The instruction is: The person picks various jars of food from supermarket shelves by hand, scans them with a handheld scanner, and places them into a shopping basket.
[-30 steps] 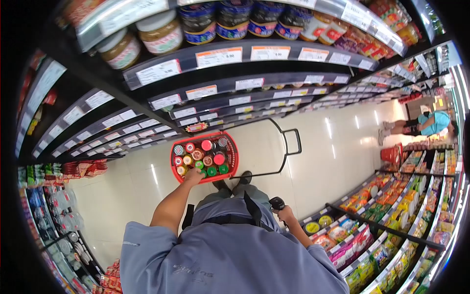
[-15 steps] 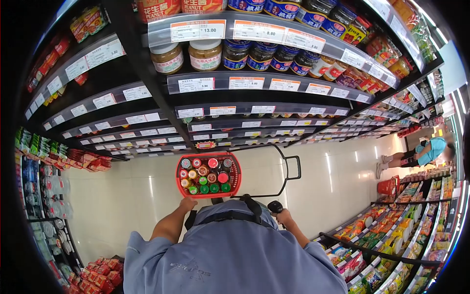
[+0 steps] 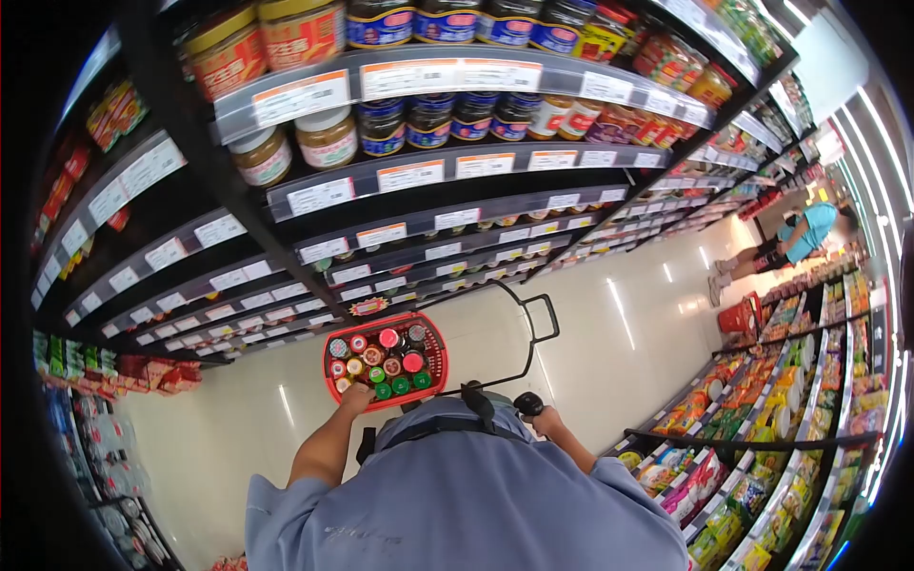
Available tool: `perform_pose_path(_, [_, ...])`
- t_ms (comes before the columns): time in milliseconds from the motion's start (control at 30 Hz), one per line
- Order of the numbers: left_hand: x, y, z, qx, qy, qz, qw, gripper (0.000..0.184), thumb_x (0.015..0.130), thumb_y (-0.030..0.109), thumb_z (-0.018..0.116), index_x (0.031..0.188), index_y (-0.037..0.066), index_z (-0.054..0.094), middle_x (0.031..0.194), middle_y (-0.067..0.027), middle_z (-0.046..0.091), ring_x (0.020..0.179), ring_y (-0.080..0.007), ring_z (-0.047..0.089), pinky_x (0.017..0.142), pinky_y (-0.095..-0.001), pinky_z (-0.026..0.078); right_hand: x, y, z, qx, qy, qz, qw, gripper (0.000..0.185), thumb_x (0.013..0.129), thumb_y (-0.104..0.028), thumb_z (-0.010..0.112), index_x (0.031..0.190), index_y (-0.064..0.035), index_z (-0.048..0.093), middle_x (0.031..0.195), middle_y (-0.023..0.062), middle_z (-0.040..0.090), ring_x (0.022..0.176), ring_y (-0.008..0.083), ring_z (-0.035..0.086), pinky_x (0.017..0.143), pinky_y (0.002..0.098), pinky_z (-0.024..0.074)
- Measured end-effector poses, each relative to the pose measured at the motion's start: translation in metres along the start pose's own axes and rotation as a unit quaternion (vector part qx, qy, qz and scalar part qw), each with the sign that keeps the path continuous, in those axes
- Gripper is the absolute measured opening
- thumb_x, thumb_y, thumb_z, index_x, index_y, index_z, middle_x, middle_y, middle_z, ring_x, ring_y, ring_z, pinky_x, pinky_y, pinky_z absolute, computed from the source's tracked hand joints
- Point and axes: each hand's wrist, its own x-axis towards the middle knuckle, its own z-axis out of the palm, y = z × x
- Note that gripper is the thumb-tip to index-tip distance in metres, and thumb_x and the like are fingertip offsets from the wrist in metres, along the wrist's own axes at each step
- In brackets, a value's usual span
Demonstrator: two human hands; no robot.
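Note:
A red basket (image 3: 439, 335) full of jars with red, green, white and brown lids (image 3: 388, 339) stands on the floor by the shelves. At its near left edge is my left hand (image 3: 356, 398), close to the jars; its fingers are too small to make out. My right hand (image 3: 546, 422) is closed round a black handheld device (image 3: 528, 404), out to the right of my waist. A black handle frame (image 3: 543, 318) extends from the basket to the right.
Shelves of jars (image 3: 325, 138) and price labels run across the front. Packaged snacks (image 3: 720, 457) fill shelving at the right. Bottles (image 3: 116, 433) stand at the left. A person in a light blue top (image 3: 809, 233) is far right, near another red basket (image 3: 740, 318).
The view has tilted and shifted. My left hand was over the green-lidded jars, drew back below the basket, and is now at its near left edge. My right hand keeps the device.

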Motion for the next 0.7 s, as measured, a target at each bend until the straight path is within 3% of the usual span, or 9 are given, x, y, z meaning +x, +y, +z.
perform_pose_path(33, [0.001,0.008,-0.001,0.006,-0.003,0.007,1.0,0.033,0.073,0.039,0.068,0.08,0.006,0.069,0.084,-0.0132,0.069,0.082,-0.0274,0.065,0.076,-0.0373,0.049,0.006,0.004,-0.001,0.008,0.004,0.004,1.0,0.036,0.07,-0.032,0.078,0.062,0.0006,0.063,0.056,0.0089,0.06,0.045,0.0181,0.059,0.048,0.0317,0.0494])
perform_pose_path(100, [0.002,0.01,0.003,-0.019,0.018,-0.013,1.0,0.035,0.072,0.039,0.069,0.08,0.005,0.068,0.084,-0.0129,0.068,0.083,-0.0259,0.065,0.077,-0.0368,0.049,0.023,0.01,-0.005,-0.032,-0.005,-0.023,0.999,0.047,0.065,-0.044,0.077,0.076,0.0004,0.068,0.071,0.0176,0.067,0.071,0.0302,0.068,0.065,0.0386,0.0533])
perform_pose_path(133, [0.009,0.008,0.008,-0.001,0.011,-0.014,1.0,0.037,0.072,0.037,0.07,0.087,0.004,0.068,0.088,-0.0125,0.069,0.085,-0.0244,0.065,0.079,-0.036,0.049,0.033,0.011,-0.007,-0.026,-0.003,-0.023,0.999,0.047,0.065,-0.044,0.077,0.076,0.0004,0.068,0.071,0.0176,0.067,0.071,0.0302,0.068,0.065,0.0386,0.0533])
perform_pose_path(200, [0.012,0.012,0.019,-0.013,0.015,-0.009,1.0,0.038,0.073,0.037,0.07,0.091,0.004,0.067,0.09,-0.0126,0.069,0.086,-0.0244,0.065,0.08,-0.0355,0.05,0.05,0.012,-0.016,-0.068,0.009,-0.058,0.996,0.051,0.064,-0.046,0.076,0.084,0.0006,0.069,0.084,0.0226,0.068,0.087,0.0359,0.066,0.077,0.0418,0.0521])
perform_pose_path(267, [0.012,0.034,0.025,-0.046,0.031,0.0,0.998,0.043,0.073,0.035,0.071,0.101,0.003,0.064,0.094,-0.0125,0.068,0.088,-0.0246,0.065,0.082,-0.0353,0.05,0.053,-0.001,-0.034,-0.08,0.031,-0.083,0.993,0.052,0.065,-0.045,0.075,0.087,0.001,0.068,0.087,0.0239,0.067,0.089,0.037,0.065,0.079,0.0426,0.0517])
perform_pose_path(367, [0.011,0.085,0.037,-0.084,0.077,0.059,0.992,0.042,0.074,0.035,0.071,0.099,0.002,0.064,0.093,-0.0125,0.068,0.088,-0.0251,0.065,0.081,-0.0363,0.05,0.066,-0.017,-0.066,-0.083,0.062,-0.142,0.984,0.049,0.065,-0.042,0.076,0.086,0.0018,0.068,0.087,0.0255,0.066,0.09,0.0386,0.064,0.078,0.0433,0.0513])
perform_pose_path(433, [0.003,0.151,0.037,-0.147,0.109,0.165,0.969,0.03,0.08,0.023,0.07,0.099,0.002,0.063,0.088,-0.0097,0.067,0.082,-0.0168,0.064,0.076,-0.0307,0.051,0.081,-0.028,-0.092,-0.072,0.072,-0.178,0.979,0.047,0.065,-0.04,0.076,0.083,0.0021,0.067,0.084,0.0259,0.066,0.088,0.0392,0.064,0.076,0.0433,0.0512])
perform_pose_path(500, [-0.006,0.23,0.035,-0.166,0.105,0.17,0.966,0.028,0.082,0.019,0.069,0.102,0.001,0.061,0.088,-0.0075,0.067,0.082,-0.0138,0.063,0.076,-0.0281,0.05,0.091,-0.042,-0.127,-0.072,0.06,-0.22,0.971,0.048,0.065,-0.043,0.077,0.084,0.0001,0.068,0.085,0.0235,0.067,0.086,0.0379,0.065,0.076,0.0428,0.0514])
perform_pose_path(700, [-0.03,0.469,0.046,-0.184,0.092,0.306,0.93,0.03,0.084,0.017,0.067,0.109,0.002,0.059,0.097,-0.01,0.066,0.09,-0.0164,0.063,0.081,-0.0289,0.049,0.131,-0.066,-0.237,-0.016,0.055,-0.325,0.944,0.046,0.066,-0.042,0.077,0.086,-0.0018,0.068,0.084,0.0233,0.066,0.084,0.039,0.064,0.075,0.0434,0.0516])
